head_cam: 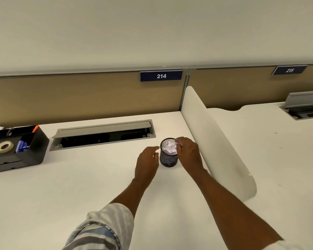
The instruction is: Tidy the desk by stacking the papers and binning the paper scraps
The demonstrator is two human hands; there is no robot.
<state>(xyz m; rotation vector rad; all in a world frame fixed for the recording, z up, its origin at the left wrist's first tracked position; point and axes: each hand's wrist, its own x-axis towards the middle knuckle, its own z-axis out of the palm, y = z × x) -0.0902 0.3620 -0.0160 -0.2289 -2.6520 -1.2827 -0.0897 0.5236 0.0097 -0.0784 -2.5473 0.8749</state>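
A small black mesh cup stands on the white desk and is filled with crumpled white paper scraps. My right hand hovers over the cup's right rim, its fingertips pinched on a white scrap at the top of the pile. My left hand sits just left of the cup with its fingers spread and holds nothing. No sheets of paper are visible on the desk.
A black desk organiser with a tape roll stands at the far left. An open grey cable hatch lies behind the cup. A curved white divider runs along the right, next to my right hand.
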